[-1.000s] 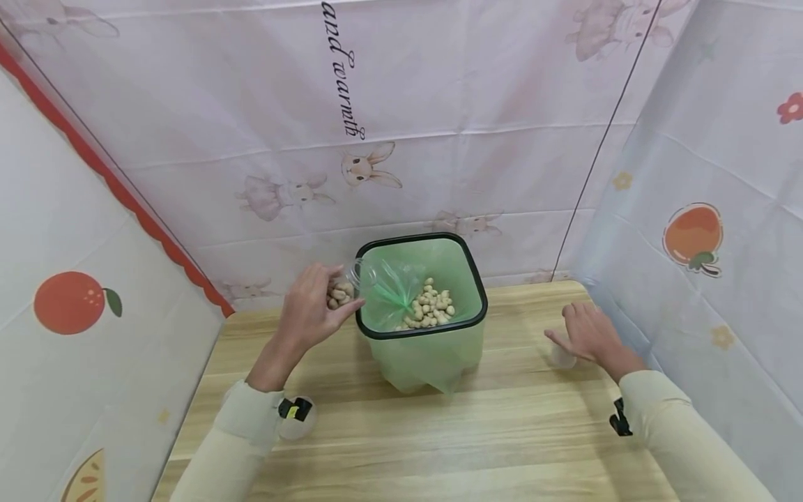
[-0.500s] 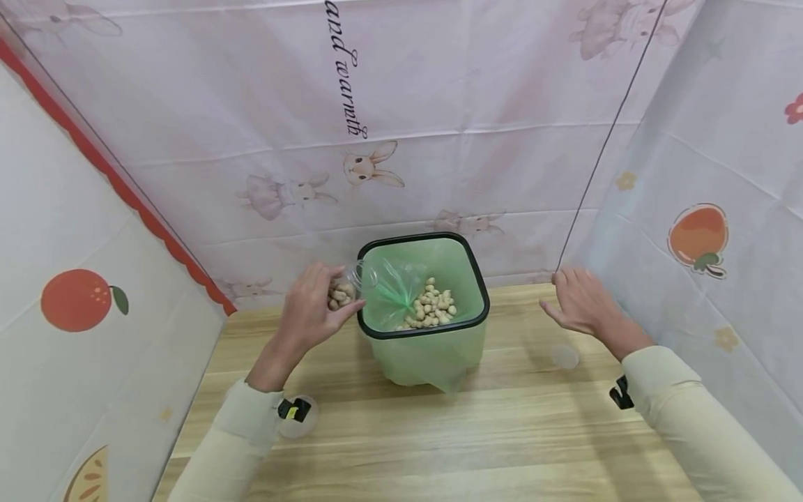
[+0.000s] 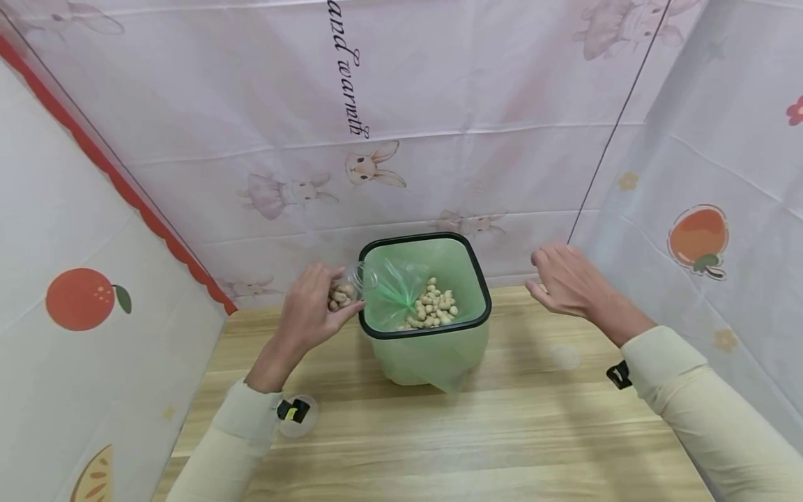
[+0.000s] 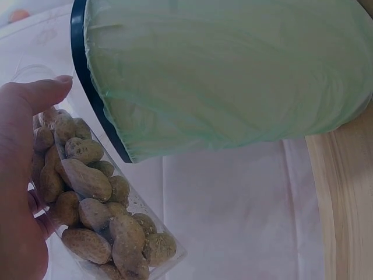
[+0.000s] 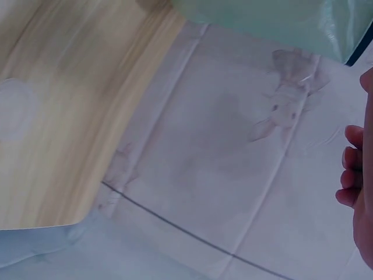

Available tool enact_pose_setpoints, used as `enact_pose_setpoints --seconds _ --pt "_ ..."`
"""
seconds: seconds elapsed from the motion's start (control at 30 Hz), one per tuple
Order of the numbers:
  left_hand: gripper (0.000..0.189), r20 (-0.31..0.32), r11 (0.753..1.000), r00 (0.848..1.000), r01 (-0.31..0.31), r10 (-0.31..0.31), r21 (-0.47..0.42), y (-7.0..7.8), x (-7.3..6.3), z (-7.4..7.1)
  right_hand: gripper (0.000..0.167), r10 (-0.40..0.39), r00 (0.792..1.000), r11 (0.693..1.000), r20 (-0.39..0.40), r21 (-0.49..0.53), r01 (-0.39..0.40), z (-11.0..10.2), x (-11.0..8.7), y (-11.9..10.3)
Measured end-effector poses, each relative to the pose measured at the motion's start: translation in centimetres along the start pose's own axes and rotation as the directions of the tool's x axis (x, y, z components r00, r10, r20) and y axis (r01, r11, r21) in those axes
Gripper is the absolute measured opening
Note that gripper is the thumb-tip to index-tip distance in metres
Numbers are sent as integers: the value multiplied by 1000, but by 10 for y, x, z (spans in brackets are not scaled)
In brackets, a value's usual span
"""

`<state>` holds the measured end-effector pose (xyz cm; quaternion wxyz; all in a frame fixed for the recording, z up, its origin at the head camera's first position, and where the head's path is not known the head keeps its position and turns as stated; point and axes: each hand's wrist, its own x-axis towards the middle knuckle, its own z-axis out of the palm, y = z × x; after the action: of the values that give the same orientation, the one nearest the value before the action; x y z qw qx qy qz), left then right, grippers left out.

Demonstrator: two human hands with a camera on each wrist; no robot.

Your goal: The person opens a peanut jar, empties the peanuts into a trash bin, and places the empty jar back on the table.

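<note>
My left hand (image 3: pixel 309 307) holds a clear jar (image 3: pixel 341 293) of unshelled peanuts (image 4: pixel 87 181) on its side, mouth towards the green-lined bin (image 3: pixel 433 355). In the left wrist view the thumb lies along the jar, near the bin's black rim. Inside the bin, more peanuts (image 3: pixel 433 307) lie beside gathered clear and green plastic film (image 3: pixel 398 293). Right of the bin, my right hand (image 3: pixel 567 282) is raised above the table with fingers loosely bent, holding nothing. Below it a translucent round lid (image 3: pixel 566 358) lies flat on the table.
A second translucent disc (image 3: pixel 297 425) lies on the wooden table (image 3: pixel 426 446) by my left wrist, partly behind the black wrist mount. Printed fabric walls (image 3: pixel 514 167) enclose the table at the back and on both sides.
My right hand has come off the round lid, rising and moving left towards the bin. The lid stays on the table. My left hand and the jar have hardly moved.
</note>
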<state>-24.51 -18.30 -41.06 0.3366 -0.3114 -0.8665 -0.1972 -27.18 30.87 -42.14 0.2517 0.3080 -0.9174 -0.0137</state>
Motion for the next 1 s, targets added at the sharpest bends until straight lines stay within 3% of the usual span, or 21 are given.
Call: enact_pose_setpoints --seconds 0.37,0.63,1.0 --pt "66 3 1000 1000 1 -1 -3 0 -1 -3 41 -95 995 995 11 9 95 -29 34 -30" --pt "67 5 1000 1000 3 -3 9 1 1 -4 40 -180 984 983 -9 -27 179 -28 48 -45" --pt "68 11 1000 1000 12 -12 12 1 1 -7 48 -184 979 981 83 -44 188 -22 59 -59"
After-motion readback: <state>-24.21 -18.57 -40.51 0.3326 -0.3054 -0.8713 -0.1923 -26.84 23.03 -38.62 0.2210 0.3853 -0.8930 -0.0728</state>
